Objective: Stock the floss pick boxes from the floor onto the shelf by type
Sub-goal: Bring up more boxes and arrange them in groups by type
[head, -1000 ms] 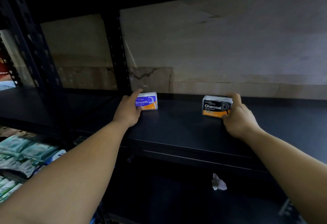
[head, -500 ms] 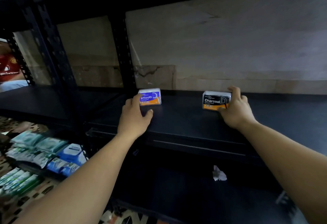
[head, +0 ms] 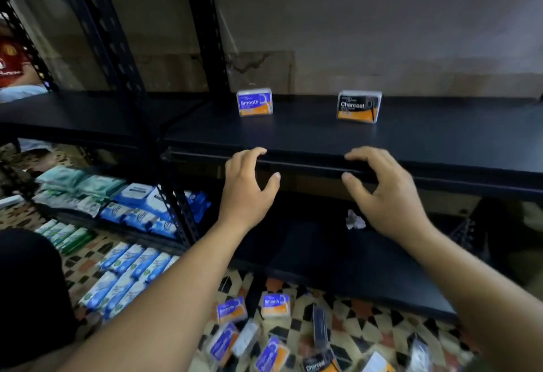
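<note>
A blue and orange Smooth floss box [head: 254, 102] stands upright at the back of the black shelf [head: 293, 133]. To its right, apart from it, stands a black and orange Charcoal floss box [head: 358, 106]. My left hand [head: 246, 188] and my right hand [head: 382, 192] hover in front of the shelf's front edge, fingers loosely spread, holding nothing. On the patterned floor below lie several more boxes, among them a Smooth box [head: 275, 304] and a Charcoal box [head: 318, 363].
A black upright post [head: 117, 57] divides this bay from the left one. The lower left shelf holds blue and green packets [head: 141, 204]; more packets [head: 126, 271] lie on the floor. A crumpled white scrap [head: 354, 219] sits on the lower shelf.
Both hands let go of the two boxes and drew back to the shelf's front edge. The view tilted down, showing the floor with the boxes.
</note>
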